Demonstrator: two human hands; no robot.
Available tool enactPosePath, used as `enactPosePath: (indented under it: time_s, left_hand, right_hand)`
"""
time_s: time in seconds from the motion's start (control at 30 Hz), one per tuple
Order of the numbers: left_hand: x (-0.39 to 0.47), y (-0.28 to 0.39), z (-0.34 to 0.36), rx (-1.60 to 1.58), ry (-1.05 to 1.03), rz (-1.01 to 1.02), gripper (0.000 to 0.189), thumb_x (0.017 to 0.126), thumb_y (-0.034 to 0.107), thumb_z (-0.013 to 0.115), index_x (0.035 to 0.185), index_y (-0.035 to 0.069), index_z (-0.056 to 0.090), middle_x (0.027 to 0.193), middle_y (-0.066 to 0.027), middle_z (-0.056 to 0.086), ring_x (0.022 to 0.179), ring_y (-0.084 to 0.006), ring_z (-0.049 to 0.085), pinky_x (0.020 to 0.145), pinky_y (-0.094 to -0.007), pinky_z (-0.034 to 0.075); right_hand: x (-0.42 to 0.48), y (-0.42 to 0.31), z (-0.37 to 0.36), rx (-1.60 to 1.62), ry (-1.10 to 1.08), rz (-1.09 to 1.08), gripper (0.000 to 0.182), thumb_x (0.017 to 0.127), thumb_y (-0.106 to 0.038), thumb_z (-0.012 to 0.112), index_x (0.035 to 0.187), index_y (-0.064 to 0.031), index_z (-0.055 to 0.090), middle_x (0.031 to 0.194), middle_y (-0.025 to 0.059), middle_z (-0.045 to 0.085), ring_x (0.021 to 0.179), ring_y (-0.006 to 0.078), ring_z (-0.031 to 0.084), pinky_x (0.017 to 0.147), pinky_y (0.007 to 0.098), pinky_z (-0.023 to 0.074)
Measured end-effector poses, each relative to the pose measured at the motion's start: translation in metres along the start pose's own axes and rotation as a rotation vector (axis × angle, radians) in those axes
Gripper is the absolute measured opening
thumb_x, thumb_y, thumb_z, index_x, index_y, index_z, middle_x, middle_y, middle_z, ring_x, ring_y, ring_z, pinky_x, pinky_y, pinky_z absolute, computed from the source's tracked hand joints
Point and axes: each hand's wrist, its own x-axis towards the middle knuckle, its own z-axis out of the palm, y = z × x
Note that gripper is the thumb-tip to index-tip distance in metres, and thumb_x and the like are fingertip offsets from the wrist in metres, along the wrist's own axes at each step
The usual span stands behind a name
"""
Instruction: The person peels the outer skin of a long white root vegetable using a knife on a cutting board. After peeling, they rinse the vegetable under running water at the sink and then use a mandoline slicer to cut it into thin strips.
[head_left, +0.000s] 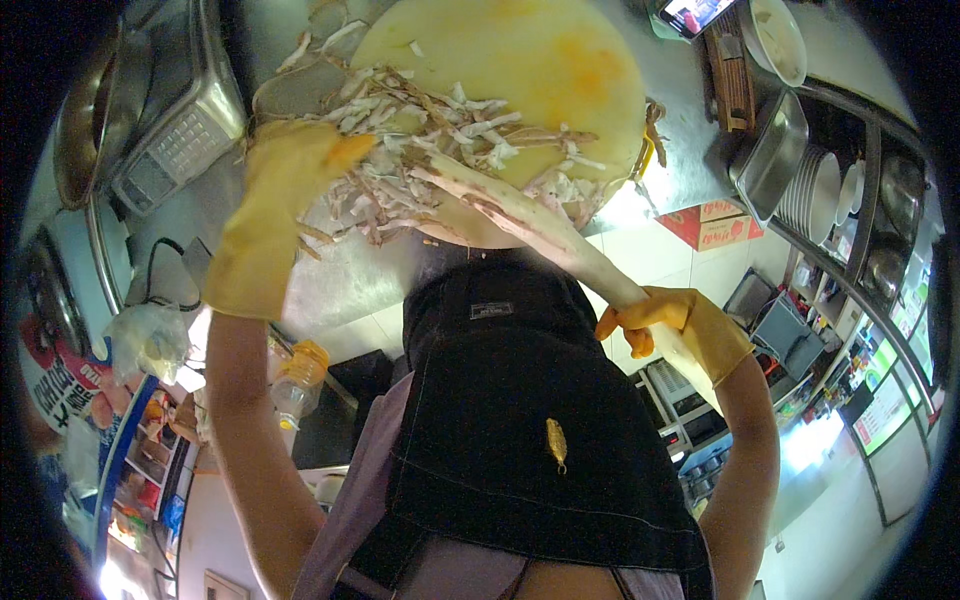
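My right hand (664, 322), in a yellow-orange rubber glove, is closed around the lower part of a long, pale, mostly peeled root (555, 232). Brown patches of skin remain on the root, which slants up and left over a round yellowish cutting board (495, 45). My left hand (300, 169), in a matching glove, is near the root's upper end. Its orange fingertips are blurred, and whether they grip anything cannot be told. White and brown peelings (390, 112) lie heaped on the board's near left part and the metal table beside it.
A kitchen scale (176, 142) stands left of the board on the metal worktop (330, 281). At right are a lit phone (694, 13), a white bowl (778, 41), a metal tray (772, 157) and stacked plates (810, 195). A red carton (716, 225) sits below on the floor.
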Motion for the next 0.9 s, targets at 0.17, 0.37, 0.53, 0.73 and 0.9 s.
enactPosePath:
  time_s: [0.17,0.37,0.53,0.73,0.9]
  left_hand:
    - [0.018,0.113,0.025,-0.281,-0.181,0.306,0.060,0.098,0.064,0.058,0.084,0.009,0.078,0.089,-0.0172,0.075,0.090,-0.0414,0.071,0.084,-0.0534,0.053]
    - [0.014,-0.013,0.018,0.100,-0.063,-0.001,0.060,0.099,0.063,0.056,0.081,0.009,0.076,0.088,-0.0159,0.075,0.088,-0.0395,0.071,0.083,-0.0523,0.053]
    - [0.003,0.046,-0.001,-0.060,-0.090,-0.085,0.073,0.101,0.071,0.045,0.083,0.009,0.079,0.091,-0.0160,0.077,0.093,-0.0408,0.071,0.087,-0.0521,0.053]
    - [0.021,0.184,0.018,-0.424,-0.266,0.309,0.048,0.099,0.059,0.060,0.106,0.015,0.079,0.092,-0.0148,0.077,0.094,-0.0393,0.073,0.087,-0.0518,0.055]
    - [0.034,0.057,0.005,-0.234,-0.296,0.046,0.049,0.098,0.057,0.061,0.096,0.013,0.082,0.093,-0.0185,0.077,0.087,-0.0418,0.073,0.080,-0.0530,0.056]
  right_hand:
    - [-0.072,-0.094,0.079,-0.018,-0.074,-0.064,0.054,0.089,-0.032,0.073,0.123,0.0102,0.069,0.068,0.0054,0.066,0.061,0.0139,0.063,0.064,0.0307,0.0549]
    - [-0.031,-0.009,0.022,0.174,-0.042,-0.070,0.052,0.091,-0.034,0.073,0.121,0.0081,0.070,0.066,0.0055,0.065,0.057,0.0133,0.061,0.063,0.0315,0.0546]
    - [-0.005,-0.020,0.042,-0.013,0.198,0.102,0.036,0.087,-0.030,0.082,0.105,-0.0002,0.072,0.061,0.0089,0.063,0.047,0.0189,0.056,0.051,0.0353,0.0472]
    - [-0.032,-0.076,0.084,-0.055,0.157,0.080,0.026,0.086,-0.025,0.085,0.098,-0.0050,0.072,0.064,0.0066,0.059,0.049,0.0171,0.053,0.046,0.0329,0.0385]
    - [-0.058,-0.076,0.096,-0.005,0.138,-0.135,0.030,0.091,-0.022,0.078,0.109,0.0005,0.070,0.074,0.0122,0.067,0.060,0.0202,0.065,0.055,0.0331,0.0494]
